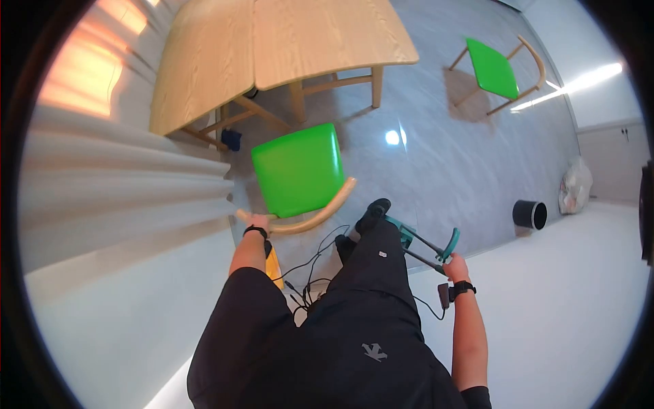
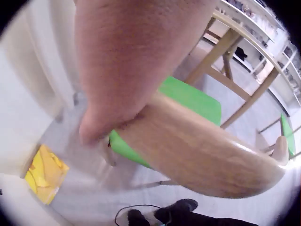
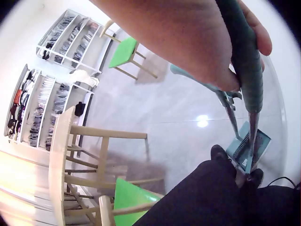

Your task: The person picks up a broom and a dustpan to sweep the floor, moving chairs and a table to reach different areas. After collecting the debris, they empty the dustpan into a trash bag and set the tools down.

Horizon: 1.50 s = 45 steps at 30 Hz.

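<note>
My left hand (image 1: pixel 257 221) holds the left end of a curved wooden backrest (image 2: pixel 202 146). It belongs to a chair with a bright green seat (image 1: pixel 300 170); in the left wrist view the forearm and heel of the hand cover most of the grip. On the other side, my right hand (image 1: pixel 458 268) grips a teal handle (image 3: pixel 247 61) of a long-handled dustpan set. A second teal handle (image 1: pixel 452 242) runs beside it. Both rods lead down to the teal dustpan (image 3: pixel 261 141) by my shoes, where comb-like teeth show.
Pale wooden tables (image 1: pixel 327 41) stand ahead, beside a curtain (image 1: pixel 129 163). Another green chair (image 1: pixel 492 68) is at far right. A black bin (image 1: pixel 529 214) and a plastic bag (image 1: pixel 576 185) stand by the right wall. Cables (image 1: pixel 313 262) and a yellow packet (image 2: pixel 47 174) lie low near me.
</note>
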### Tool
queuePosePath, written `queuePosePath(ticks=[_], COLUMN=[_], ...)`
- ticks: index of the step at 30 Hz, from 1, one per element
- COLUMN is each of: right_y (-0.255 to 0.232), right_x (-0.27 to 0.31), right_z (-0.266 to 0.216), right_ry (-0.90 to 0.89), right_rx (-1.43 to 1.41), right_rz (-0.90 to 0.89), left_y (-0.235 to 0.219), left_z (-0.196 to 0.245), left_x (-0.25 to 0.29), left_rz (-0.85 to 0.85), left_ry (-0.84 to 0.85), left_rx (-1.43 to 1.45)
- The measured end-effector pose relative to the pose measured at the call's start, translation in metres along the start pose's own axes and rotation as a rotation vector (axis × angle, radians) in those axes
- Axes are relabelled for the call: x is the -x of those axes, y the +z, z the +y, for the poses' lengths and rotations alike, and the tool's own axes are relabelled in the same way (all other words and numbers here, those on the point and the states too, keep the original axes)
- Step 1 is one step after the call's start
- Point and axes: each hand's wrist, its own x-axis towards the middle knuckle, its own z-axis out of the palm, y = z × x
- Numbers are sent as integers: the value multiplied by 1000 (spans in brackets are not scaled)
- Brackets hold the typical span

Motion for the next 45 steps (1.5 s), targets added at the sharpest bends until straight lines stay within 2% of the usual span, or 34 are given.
queuePosePath(ticks=[1, 2, 3, 4, 6, 7, 10, 11, 15, 17, 20, 21, 23, 24, 28, 29, 30, 31, 32, 34, 35, 37, 38, 40, 42, 44, 45], right_y=[-1, 2, 2, 3, 3, 1, -5, -5, -4, -7, 3, 3, 5, 7, 13, 12, 11, 10, 9, 13, 14, 17, 17, 24, 27, 40, 42], right_x=[5, 8, 5, 1, -1, 1, 3, 5, 12, 12, 7, 5, 7, 7, 3, 5, 8, 5, 1, -3, -6, -4, -3, -7, -6, -8, -6], right_z=[-3, -6, -3, 0, -3, -4, -4, -4, -7, -7, 3, 4, 6, 9, 19, 22, 25, 29, 35, 46, 49, 55, 59, 68, 82, 85, 89], right_ry=[11, 21, 12, -4, 19, 9, -14, 1, -67, 2, 10, 37, 36, 37, 52, 81, 111, 99, 104, 74, 92, 109, 113, 147, 112, 165, 199], right_rx=[-35, -72, -71, -51, -27, -50, -60, -63, 39, -62, -33, -37, -66, -96, -112, -110, -116, -111, -125, -161, -157, -188, -212, -235, -243, -309, -346], right_rz=[37, 71, 39, 41, 11, 34, -21, -31, 20, -25, 51, 27, 17, 7, 3, -10, -21, -27, -31, -18, -13, -9, 5, -6, 29, -2, -25], left_y=[10, 10, 10, 16, 26, 28, 58, 55, 47, 43, 55, 56, 55, 52, 38, 54, 71, 59, 48, -18, -19, 2, 21, 48, 45, 57, 66], left_z=[-12, -25, -33, -32, -29, -19, 3, 4, -15, -21, -43, -51, -69, -77, -104, -116, -130, -135, -133, -118, -122, -133, -138, -151, -145, -140, -129], left_x=[9, 26, 42, 56, 81, 85, 70, 74, 67, 61, 46, 43, 35, 32, 17, 7, -8, -15, -24, 0, -14, -43, -59, -89, -90, -90, -84], left_rz=[-10, -91, -171, -176, 354, 393, 366, 377, 356, 274, 344, 344, 308, 305, 329, 321, 429, 544, 551, 545, 549, 549, 545, 690, 544, 381, 514], left_ry=[-15, -74, -130, -141, 121, 164, 111, 75, 28, -76, -123, -123, -223, -218, -515, -519, -611, -694, -686, -969, -963, -1113, -1104, -1015, -947, -734, -724], left_rx=[22, 44, 65, 88, 238, 265, 430, 463, 469, 594, 548, 549, 469, 466, 262, 264, 296, 319, 306, 416, 402, 691, 678, 709, 901, 733, 908])
